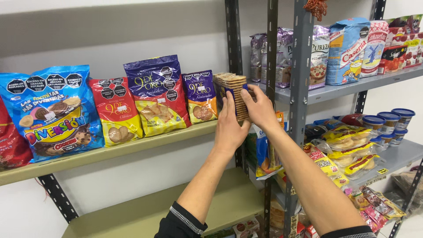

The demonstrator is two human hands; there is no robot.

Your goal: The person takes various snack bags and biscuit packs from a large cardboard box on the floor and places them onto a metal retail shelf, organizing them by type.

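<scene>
This is looking like a small grocery shop. Metal racks with slotted grey uprights [301, 88] are carrying packaged food set out with fronts facing outward: a row of biscuit bags [116, 110] is standing along the beige shelf [132, 147], flour sacks [348, 50] are lining the grey shelf [343, 88] beside it, and blue-lidded tubs [387, 123] are sitting stacked lower down next to snack packets [348, 150]. Several packs of the same kind are appearing together, and small yellow tags [382, 171] are hanging on a shelf edge.

Cracker pack [234, 94] right of bags [158, 94] (on shelf [132, 147])
</scene>
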